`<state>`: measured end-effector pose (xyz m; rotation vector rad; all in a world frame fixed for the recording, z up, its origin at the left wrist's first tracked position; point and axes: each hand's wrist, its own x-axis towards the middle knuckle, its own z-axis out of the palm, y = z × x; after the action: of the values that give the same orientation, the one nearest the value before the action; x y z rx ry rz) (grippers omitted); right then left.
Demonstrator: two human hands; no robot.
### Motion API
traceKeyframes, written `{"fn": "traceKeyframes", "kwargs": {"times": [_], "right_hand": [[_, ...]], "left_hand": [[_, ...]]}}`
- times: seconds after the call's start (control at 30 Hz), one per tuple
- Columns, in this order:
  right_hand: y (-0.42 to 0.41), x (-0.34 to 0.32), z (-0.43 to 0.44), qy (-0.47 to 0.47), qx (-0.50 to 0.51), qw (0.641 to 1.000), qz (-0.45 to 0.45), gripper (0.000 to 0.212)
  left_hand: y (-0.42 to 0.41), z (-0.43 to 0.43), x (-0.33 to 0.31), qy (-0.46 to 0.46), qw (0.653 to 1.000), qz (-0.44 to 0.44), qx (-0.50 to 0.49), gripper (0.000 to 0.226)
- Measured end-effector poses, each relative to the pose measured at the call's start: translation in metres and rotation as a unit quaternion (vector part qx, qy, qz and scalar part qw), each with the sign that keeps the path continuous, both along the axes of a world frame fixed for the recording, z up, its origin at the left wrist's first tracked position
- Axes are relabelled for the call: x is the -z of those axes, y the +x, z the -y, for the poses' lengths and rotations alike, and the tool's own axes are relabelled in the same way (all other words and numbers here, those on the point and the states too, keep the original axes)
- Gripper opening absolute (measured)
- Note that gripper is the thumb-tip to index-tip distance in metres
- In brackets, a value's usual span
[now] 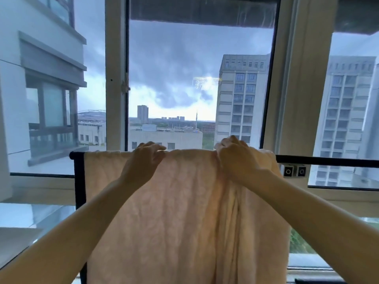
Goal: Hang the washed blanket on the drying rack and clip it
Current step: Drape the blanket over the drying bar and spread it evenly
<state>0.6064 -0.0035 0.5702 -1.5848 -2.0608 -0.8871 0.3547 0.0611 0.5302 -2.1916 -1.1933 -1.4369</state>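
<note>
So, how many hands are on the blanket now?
2. The left hand holds the blanket at its top edge; the right hand grips its bunched part further right.

limbs: two arms in view | forearms: bare along their whole visible length | left hand (144, 158): bare | right hand (235, 157): bare | fingers: slender
</note>
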Motion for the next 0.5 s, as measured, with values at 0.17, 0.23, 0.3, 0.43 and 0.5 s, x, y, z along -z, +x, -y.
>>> {"fn": "traceKeyframes", "kwargs": {"times": [0.17,0.23,0.3,0.43,0.5], "right_hand": [[0.017,0.001,-0.015,-0.006,-0.057,0.997,-0.050,0.026],[0.020,0.003,-0.018,0.001,-0.077,0.994,-0.077,0.026],[0.022,0.005,-0.020,0.014,-0.085,0.991,-0.103,0.025],[0.024,0.003,-0.029,0.063,-0.050,0.990,-0.119,0.020],[0.029,0.000,-0.035,0.074,-0.036,0.987,-0.138,0.018]], "left_hand": [[-0.010,-0.008,-0.001,-0.006,0.999,0.028,0.027,0.025],[-0.008,-0.011,-0.005,-0.002,0.998,0.052,0.033,0.015],[-0.002,-0.014,-0.008,-0.005,0.997,0.069,0.032,0.013],[0.009,-0.020,-0.015,0.004,0.996,0.085,0.034,0.017],[0.014,-0.024,-0.018,0.005,0.997,0.078,0.030,0.016]]}}
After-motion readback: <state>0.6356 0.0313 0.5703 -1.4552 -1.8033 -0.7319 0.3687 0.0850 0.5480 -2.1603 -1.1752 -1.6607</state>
